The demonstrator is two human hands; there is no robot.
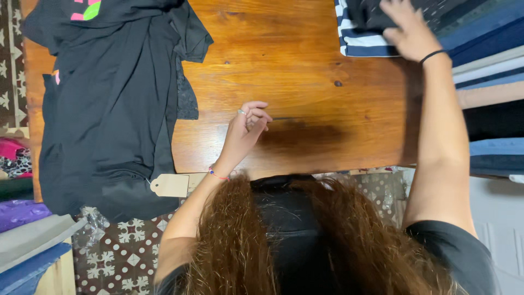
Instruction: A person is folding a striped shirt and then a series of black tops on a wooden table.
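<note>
2 hands (244, 134) (410, 30), glossy wooden table (305, 82)

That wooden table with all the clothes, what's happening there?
A person leans over the wooden table. Their right hand rests on a dark folded garment lying on a striped one at the far corner. Their left hand hovers loosely curled over bare wood, holding nothing. A black garment with a paper tag lies spread to the left.

A garment (109, 104) lies on the table (305, 71) at left, folded clothes (365, 33) at its far right corner.
</note>
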